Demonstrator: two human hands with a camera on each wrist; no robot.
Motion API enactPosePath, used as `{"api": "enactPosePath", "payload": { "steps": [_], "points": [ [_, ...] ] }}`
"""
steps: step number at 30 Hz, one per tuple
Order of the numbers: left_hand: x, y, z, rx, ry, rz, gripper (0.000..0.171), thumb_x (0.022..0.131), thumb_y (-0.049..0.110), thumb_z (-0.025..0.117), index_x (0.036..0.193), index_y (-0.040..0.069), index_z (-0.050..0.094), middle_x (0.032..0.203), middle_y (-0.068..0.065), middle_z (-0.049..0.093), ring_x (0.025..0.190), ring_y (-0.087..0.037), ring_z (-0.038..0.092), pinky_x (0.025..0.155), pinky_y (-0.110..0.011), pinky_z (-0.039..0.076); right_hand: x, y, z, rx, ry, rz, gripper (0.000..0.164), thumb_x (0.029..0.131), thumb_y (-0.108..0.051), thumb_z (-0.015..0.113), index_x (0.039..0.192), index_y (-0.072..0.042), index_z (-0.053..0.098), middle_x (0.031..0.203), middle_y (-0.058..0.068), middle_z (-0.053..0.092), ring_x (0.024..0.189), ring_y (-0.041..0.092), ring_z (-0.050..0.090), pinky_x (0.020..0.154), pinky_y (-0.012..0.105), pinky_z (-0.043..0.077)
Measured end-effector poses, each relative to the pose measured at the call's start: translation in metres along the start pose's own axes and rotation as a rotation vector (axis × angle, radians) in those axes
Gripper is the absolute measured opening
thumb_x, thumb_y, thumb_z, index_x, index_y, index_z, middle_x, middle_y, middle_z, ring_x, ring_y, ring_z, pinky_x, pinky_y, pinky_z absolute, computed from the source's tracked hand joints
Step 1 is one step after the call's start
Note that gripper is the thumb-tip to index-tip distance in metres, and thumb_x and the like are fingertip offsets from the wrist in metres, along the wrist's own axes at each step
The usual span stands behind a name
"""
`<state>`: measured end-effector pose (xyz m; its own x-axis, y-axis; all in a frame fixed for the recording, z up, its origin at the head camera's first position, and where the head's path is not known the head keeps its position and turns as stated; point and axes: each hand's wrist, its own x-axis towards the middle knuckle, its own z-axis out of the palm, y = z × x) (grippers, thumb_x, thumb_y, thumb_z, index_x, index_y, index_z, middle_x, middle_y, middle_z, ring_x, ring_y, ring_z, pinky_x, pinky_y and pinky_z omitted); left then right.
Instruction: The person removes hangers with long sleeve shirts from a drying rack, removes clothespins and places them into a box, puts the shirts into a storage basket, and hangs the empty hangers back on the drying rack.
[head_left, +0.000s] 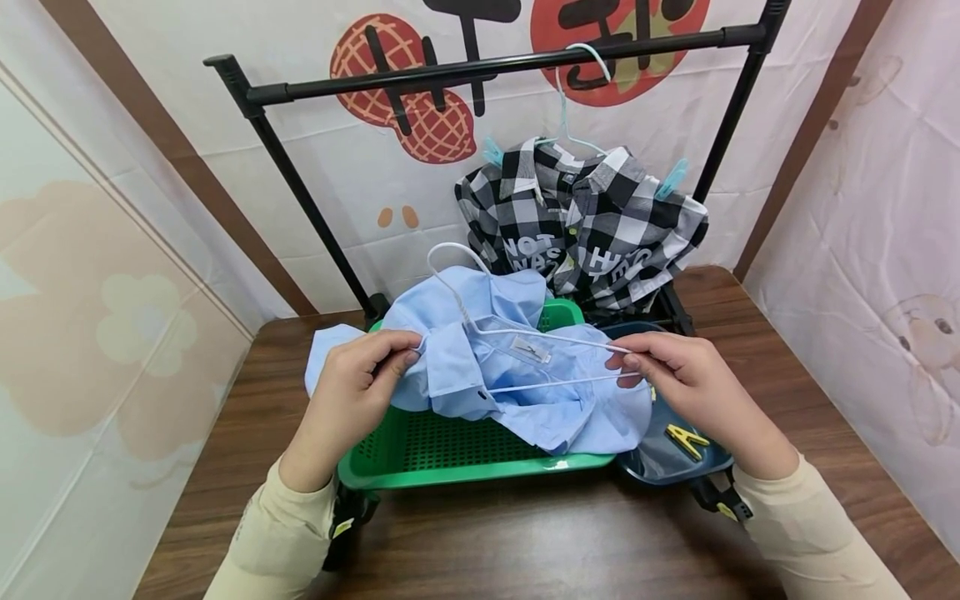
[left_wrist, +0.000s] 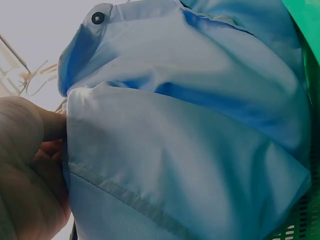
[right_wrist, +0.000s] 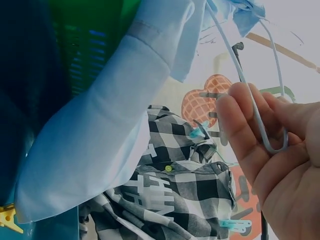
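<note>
A light blue shirt [head_left: 456,371] lies bunched over the green basket, its collar and label facing up. A white wire hanger [head_left: 453,245] is partly inside its neck opening, hook pointing up toward the back. My left hand [head_left: 360,392] pinches the shirt at its left shoulder between thumb and fingers; in the left wrist view the fingertips go behind the cloth [left_wrist: 140,130]. With my right hand [head_left: 690,375] I hold the hanger's right end, which is outside the shirt. The right wrist view shows the bent wire [right_wrist: 235,59] lying across the curled fingers.
Under the shirt is a green basket [head_left: 480,477]. Right of it stands a dark blue tray [head_left: 660,471] with a yellow clothespin [head_left: 686,442]. Behind, a black-and-white checked shirt [head_left: 525,221] hangs from the black rack bar [head_left: 420,77], with light blue clips [head_left: 672,179] at its shoulders.
</note>
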<state>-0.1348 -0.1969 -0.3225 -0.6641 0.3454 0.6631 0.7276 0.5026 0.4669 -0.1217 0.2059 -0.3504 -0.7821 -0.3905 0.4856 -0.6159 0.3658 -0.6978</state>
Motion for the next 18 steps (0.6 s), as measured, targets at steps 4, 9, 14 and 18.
{"api": "enactPosePath", "payload": {
  "steps": [4,9,14,18],
  "points": [
    [0.0001,-0.0002,0.0002,-0.017,-0.016,0.003,0.023,0.089,-0.009,0.073,0.106,0.006,0.076,0.101,-0.002,0.075,0.089,-0.011,0.066,0.081,-0.011,0.049,0.0004,-0.0006,0.0023,-0.033,0.061,-0.037,0.03,0.096,0.015,0.059,0.117,-0.002,0.071,0.103,0.007,0.077,0.088,0.013,0.076,0.074,0.024,0.06],
    [0.0006,-0.0019,0.0009,-0.034,-0.039,0.009,0.025,0.088,-0.009,0.073,0.107,0.006,0.076,0.101,-0.004,0.075,0.089,-0.009,0.066,0.08,-0.011,0.05,0.0002,-0.004,0.0022,-0.049,0.162,-0.064,0.03,0.095,0.015,0.059,0.113,-0.003,0.073,0.101,0.005,0.077,0.085,0.01,0.075,0.073,0.022,0.06],
    [0.0001,-0.0014,-0.0018,-0.024,-0.063,-0.005,0.025,0.089,-0.008,0.074,0.108,0.007,0.076,0.102,-0.002,0.075,0.089,-0.008,0.066,0.079,-0.011,0.051,0.0,-0.0036,0.0008,-0.022,0.21,-0.055,0.029,0.094,0.015,0.061,0.114,-0.002,0.074,0.1,0.005,0.077,0.082,0.01,0.075,0.072,0.024,0.06],
    [-0.0024,-0.0025,-0.0042,-0.009,-0.075,-0.024,0.025,0.089,-0.006,0.074,0.109,0.008,0.076,0.101,-0.002,0.075,0.088,-0.008,0.066,0.078,-0.012,0.05,0.0004,-0.0018,0.0003,0.01,0.236,-0.04,0.032,0.095,0.015,0.061,0.117,-0.004,0.074,0.1,0.006,0.076,0.083,0.014,0.075,0.072,0.027,0.06]
  ]
}}
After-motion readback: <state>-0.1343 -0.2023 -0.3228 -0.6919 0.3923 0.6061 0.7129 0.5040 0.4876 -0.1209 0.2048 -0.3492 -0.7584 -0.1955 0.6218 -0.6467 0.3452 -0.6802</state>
